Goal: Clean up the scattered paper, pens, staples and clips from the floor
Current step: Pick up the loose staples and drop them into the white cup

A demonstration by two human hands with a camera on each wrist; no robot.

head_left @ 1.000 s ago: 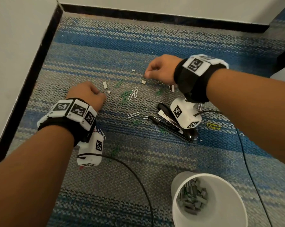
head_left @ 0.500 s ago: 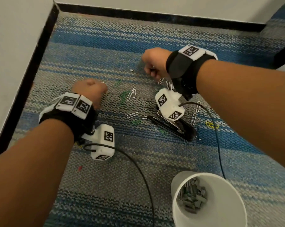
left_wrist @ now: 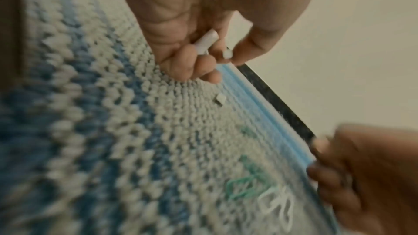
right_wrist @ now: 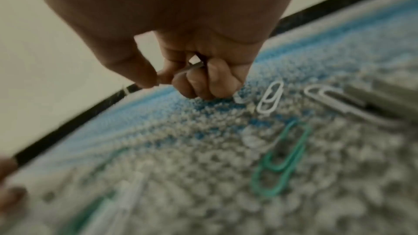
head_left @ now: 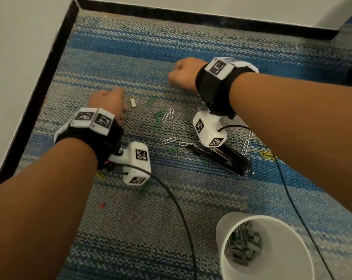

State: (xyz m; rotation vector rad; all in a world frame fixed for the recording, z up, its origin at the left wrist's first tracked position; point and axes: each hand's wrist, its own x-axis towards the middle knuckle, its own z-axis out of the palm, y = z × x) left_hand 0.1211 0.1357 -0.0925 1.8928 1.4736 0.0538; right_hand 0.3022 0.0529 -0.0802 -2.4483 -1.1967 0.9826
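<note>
Carpet (head_left: 191, 199), right hand (head_left: 183, 72) moved farther away

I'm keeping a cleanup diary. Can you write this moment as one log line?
left hand holds staple strip | right hand holds staple pieces | loose staple on carpet | cup holds staples

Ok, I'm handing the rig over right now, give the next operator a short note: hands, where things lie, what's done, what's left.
Left hand: fingers curled, holding staple strips.
Right hand: pinching a staple strip, knuckles near the carpet.
White cup, lower right in the head view, already holds many staples.
Left on the floor: one staple strip beside the left hand, green paper clips, white paper clips, yellow clip, and the black stapler.
Next, probably: drop the held staples in the cup.
</note>
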